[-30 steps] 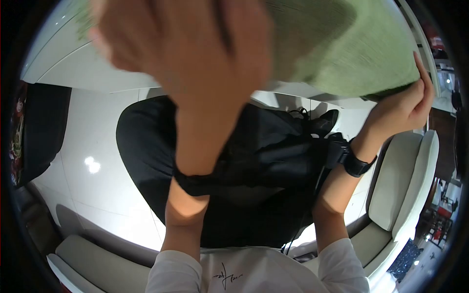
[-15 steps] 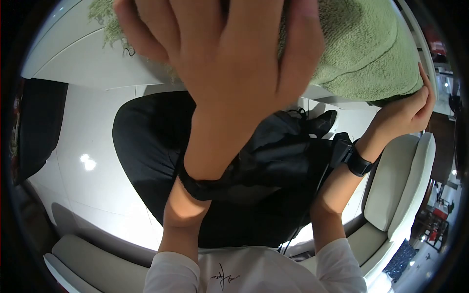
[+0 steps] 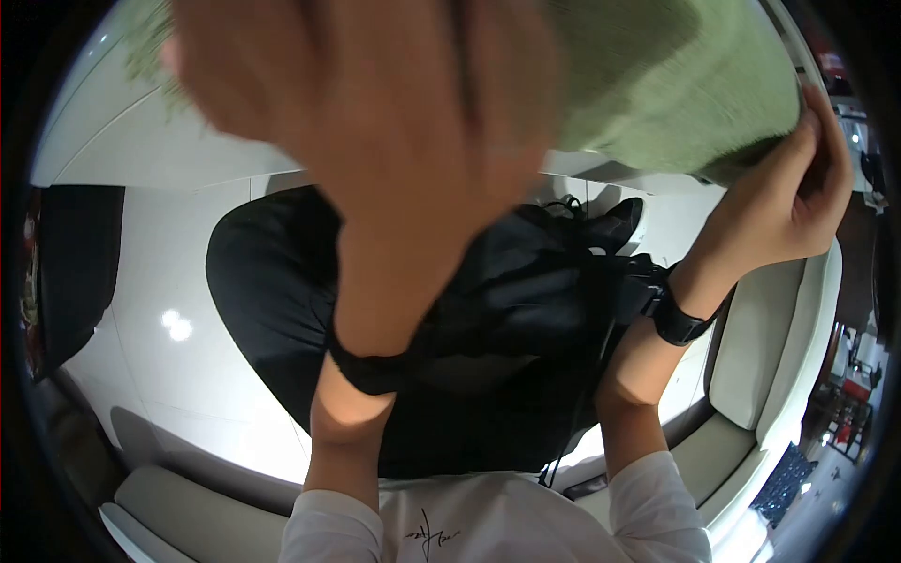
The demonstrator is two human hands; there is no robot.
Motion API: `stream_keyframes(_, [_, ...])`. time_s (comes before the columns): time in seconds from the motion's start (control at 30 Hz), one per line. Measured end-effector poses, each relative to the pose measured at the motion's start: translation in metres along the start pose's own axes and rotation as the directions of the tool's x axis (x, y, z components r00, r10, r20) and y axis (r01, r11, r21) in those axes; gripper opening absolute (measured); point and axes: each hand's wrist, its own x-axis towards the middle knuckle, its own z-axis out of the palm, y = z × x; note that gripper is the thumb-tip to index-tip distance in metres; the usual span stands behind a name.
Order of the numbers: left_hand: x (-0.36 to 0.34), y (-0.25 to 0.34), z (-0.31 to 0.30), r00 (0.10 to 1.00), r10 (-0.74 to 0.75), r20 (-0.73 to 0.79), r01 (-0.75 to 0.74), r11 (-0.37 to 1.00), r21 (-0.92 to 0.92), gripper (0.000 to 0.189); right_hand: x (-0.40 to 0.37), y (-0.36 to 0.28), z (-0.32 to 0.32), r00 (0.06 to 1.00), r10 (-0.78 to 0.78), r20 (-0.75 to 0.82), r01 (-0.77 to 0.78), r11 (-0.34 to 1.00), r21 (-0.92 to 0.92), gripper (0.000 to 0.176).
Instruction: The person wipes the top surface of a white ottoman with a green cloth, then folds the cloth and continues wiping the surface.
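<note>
A light green terry towel covers the upper right, partly hidden by my left hand. That hand is close to the camera and smeared by motion, its back toward me. Its fingers run past the top edge, so their grip is not visible. At the towel's right end, my right hand has thumb and fingers closed on the edge. A darker green patch shows under the towel beside that hand. Loose light green fuzzy threads appear left of my left hand.
A white table spans the top, above my legs in black trousers. White seat cushions curve round the right and lower left. A black object stands at left over the shiny tiled floor.
My left hand has moved left and blurred. My right hand has shifted slightly right with the towel's edge, and the towel is smeared by motion. The whole view has tilted a little.
</note>
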Motion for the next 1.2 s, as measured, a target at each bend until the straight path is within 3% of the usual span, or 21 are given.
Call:
stream_keyframes(0.07, [-0.002, 0.006, 0.002, 0.999, 0.033, -0.001, -0.033, 0.999, -0.043, 0.039, -0.002, 0.011, -0.001, 1.000, 0.027, -0.003, -0.027, 0.999, -0.041, 0.021])
stream_keyframes(0.13, [-0.001, 0.002, 0.003, 0.999, 0.051, 0.002, -0.051, 0.997, -0.056, 0.038, -0.006, 0.012, 0.000, 0.997, -0.055, 0.062, 0.063, 0.991, -0.122, 0.028])
stream_keyframes(0.2, [0.000, -0.012, 0.003, 0.999, 0.037, 0.004, -0.037, 0.997, -0.061, 0.038, -0.011, 0.009, 0.010, 0.988, -0.144, 0.062, 0.149, 0.985, -0.089, 0.031])
stream_keyframes(0.33, [0.009, -0.055, -0.006, 0.993, -0.107, 0.045, 0.109, 0.993, -0.053, 0.037, -0.021, -0.036, 0.028, 0.972, -0.210, 0.107, 0.216, 0.976, -0.041, 0.034])
stream_keyframes(0.47, [0.013, -0.057, -0.016, 0.965, -0.247, 0.088, 0.254, 0.964, -0.083, 0.036, -0.025, -0.030, 0.035, 0.965, -0.258, 0.054, 0.255, 0.965, 0.061, 0.037])
stream_keyframes(0.53, [0.005, -0.031, -0.006, 0.981, -0.184, 0.057, 0.188, 0.980, -0.068, 0.035, -0.022, -0.018, 0.028, 0.969, -0.242, 0.052, 0.241, 0.970, 0.034, 0.039])
stream_keyframes(0.63, [-0.007, 0.006, -0.001, 0.994, -0.091, 0.053, 0.097, 0.989, -0.109, 0.035, -0.020, 0.016, 0.018, 0.994, -0.095, -0.055, 0.096, 0.995, 0.006, 0.035])
stream_keyframes(0.73, [-0.014, 0.020, 0.001, 0.999, -0.009, 0.053, 0.016, 0.989, -0.144, 0.035, -0.021, 0.019, 0.007, 0.998, 0.046, -0.046, -0.045, 0.999, 0.031, 0.035])
stream_keyframes(0.8, [-0.013, 0.012, 0.003, 0.999, 0.008, 0.052, 0.000, 0.990, -0.144, 0.035, -0.021, 0.017, 0.009, 0.999, 0.035, -0.025, -0.034, 0.999, 0.020, 0.035])
stream_keyframes(1.0, [-0.001, -0.056, -0.003, 0.991, -0.127, 0.052, 0.130, 0.989, -0.076, 0.035, -0.022, -0.012, 0.031, 0.971, -0.239, -0.016, 0.239, 0.971, 0.023, 0.032])
stream_keyframes(1.2, [-0.009, -0.014, 0.002, 0.990, -0.126, 0.059, 0.131, 0.988, -0.078, 0.034, -0.019, 0.016, 0.019, 0.982, -0.187, -0.034, 0.187, 0.982, -0.010, 0.034])
